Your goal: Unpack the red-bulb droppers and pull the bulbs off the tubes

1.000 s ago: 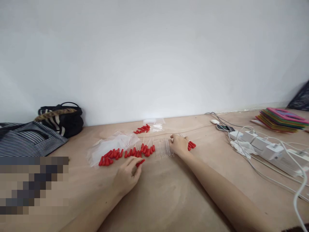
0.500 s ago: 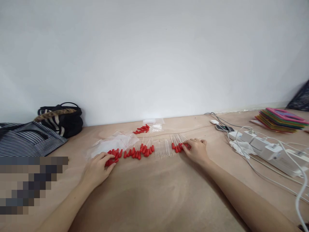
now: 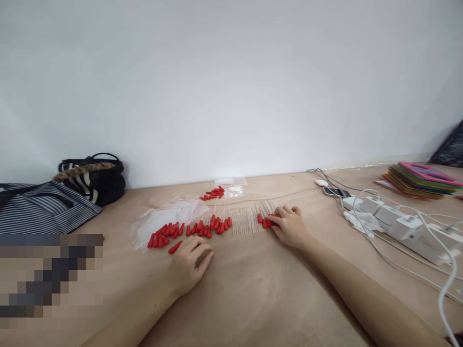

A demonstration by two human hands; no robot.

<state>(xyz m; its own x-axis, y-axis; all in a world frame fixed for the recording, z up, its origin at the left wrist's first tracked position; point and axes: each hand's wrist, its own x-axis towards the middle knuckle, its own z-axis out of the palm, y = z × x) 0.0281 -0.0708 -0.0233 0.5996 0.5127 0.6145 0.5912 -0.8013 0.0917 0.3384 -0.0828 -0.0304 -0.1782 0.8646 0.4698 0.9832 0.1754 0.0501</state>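
Evidently things are partway along: just beyond and inward of the right hand [image 3: 288,227], a fan of thin transparent tubes [image 3: 266,207] ends in small red tapered bulbs [image 3: 264,223], and a second such cluster, tubes [image 3: 221,210] running back from red bulbs [image 3: 219,226], lies just beyond the left hand [image 3: 192,262]. Between the two hands, a little farther out, a row of bare transparent tubes [image 3: 244,221] shows no bulbs, so these look like the part left over. Loose red bulbs [image 3: 168,231] are heaped beyond the left hand to its left, and a single red bulb [image 3: 175,247] lies on the bench [image 3: 238,294] just beside its knuckles. That left hand is loosely curled, thumb near the fingertips; whether anything small is pinched there, I cannot tell. Fingers of the right hand rest narrowly on the bulbs under them, though a firm grip cannot be confirmed. As for containers, a crumpled transparent plastic bag [image 3: 156,217] spreads beyond the left hand, its contents unclear. Farthest out, between the hands, sits a flat transparent packet [image 3: 230,181] with shiny slender pieces [image 3: 236,191] in or on it and more red bulbs [image 3: 214,193] to its left.
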